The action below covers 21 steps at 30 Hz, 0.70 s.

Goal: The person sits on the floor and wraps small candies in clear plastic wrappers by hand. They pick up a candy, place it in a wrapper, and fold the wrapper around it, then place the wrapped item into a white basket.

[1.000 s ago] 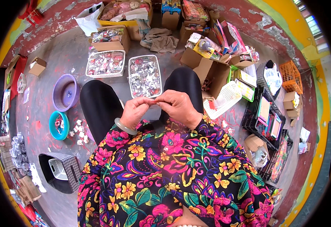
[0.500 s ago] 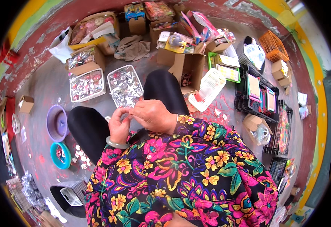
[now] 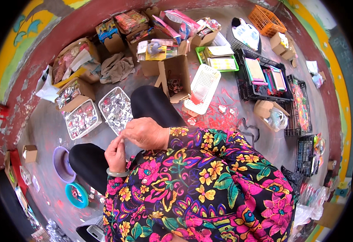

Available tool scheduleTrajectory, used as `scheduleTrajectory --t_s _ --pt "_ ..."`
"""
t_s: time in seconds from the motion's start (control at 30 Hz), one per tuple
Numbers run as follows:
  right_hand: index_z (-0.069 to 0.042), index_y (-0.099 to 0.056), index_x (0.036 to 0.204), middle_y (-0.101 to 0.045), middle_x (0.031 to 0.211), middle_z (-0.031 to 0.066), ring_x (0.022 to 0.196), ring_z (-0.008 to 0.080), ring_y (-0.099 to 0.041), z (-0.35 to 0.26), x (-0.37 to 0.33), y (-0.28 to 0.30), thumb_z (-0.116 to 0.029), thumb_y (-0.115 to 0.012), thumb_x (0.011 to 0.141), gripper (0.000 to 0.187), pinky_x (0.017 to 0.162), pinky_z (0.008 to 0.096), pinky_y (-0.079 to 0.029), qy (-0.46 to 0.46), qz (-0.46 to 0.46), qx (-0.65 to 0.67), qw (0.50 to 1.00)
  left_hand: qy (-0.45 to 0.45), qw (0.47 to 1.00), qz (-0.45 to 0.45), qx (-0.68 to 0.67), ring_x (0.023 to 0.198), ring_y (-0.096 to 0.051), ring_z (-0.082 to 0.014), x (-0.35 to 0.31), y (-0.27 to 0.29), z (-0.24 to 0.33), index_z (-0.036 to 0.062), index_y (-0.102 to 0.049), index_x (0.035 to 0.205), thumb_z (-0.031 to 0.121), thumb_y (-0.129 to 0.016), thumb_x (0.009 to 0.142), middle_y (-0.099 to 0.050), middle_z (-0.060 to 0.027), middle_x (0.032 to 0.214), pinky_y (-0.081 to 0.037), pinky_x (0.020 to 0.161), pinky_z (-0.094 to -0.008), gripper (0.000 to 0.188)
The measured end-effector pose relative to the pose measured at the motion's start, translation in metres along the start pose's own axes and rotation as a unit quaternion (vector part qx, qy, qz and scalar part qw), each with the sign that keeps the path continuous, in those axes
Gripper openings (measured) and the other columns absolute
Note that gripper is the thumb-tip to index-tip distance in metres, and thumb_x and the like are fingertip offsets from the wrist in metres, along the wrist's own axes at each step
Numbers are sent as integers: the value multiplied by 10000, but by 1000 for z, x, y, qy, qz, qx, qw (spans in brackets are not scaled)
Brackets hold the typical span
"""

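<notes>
My left hand (image 3: 116,155), a bracelet at its wrist, is closed, its fingertips pinched against those of my right hand (image 3: 145,133). The right hand is curled, back upward. Whatever sits between the fingers is hidden or too small to make out. Just beyond the hands stands a white basket (image 3: 100,107) filled with many small silvery wrapped pieces. To its left is a second white basket (image 3: 98,122) with similar contents. My knees in black trousers (image 3: 88,166) spread on either side.
A purple basin (image 3: 57,161) and a teal basin (image 3: 87,201) stand at left. Beyond my right knee are an open cardboard box (image 3: 175,66) and a white perforated basket (image 3: 214,80). Black crates (image 3: 243,94) line the right. Red scraps lie on the floor.
My view has turned to the right, so the surroundings sit further left and tilted. The hands stay together at the fingertips, with the baskets still in front of them.
</notes>
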State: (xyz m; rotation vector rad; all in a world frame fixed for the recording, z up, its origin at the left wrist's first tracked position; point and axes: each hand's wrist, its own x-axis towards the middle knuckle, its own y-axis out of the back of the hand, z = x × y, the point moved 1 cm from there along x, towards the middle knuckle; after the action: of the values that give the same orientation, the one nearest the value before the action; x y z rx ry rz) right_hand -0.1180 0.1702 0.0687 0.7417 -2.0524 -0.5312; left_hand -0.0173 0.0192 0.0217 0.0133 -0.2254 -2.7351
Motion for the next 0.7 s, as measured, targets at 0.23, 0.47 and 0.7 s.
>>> scheduleTrajectory --t_s 0.23,0.47,0.7 --pt "-58 -607 822 -604 795 85 728 237 -593 72 -36 57 -39 -571 732 99 640 322 -493 -117 145 -120 975 215 956 64 -188 811 -603 -119 -2 24 -32 -16 -596 1016 92 -547 867 -633 -65 910 -479 714 -207 191" --pt "-53 -650 862 -634 837 124 806 288 -603 157 -114 133 -101 -521 757 174 715 341 -479 -387 265 -121 875 289 922 67 -247 857 -616 -175 -3 30 -35 -15 -564 1044 153 -530 878 -633 -94 925 -502 748 -257 239" --pt "-38 -644 836 -613 823 118 785 286 -600 160 -109 84 -100 -529 751 156 710 354 -484 -351 114 -153 917 311 921 51 -231 858 -615 -185 -2 26 -41 -15 -566 1036 174 -534 874 -633 -97 911 -501 762 -274 251"
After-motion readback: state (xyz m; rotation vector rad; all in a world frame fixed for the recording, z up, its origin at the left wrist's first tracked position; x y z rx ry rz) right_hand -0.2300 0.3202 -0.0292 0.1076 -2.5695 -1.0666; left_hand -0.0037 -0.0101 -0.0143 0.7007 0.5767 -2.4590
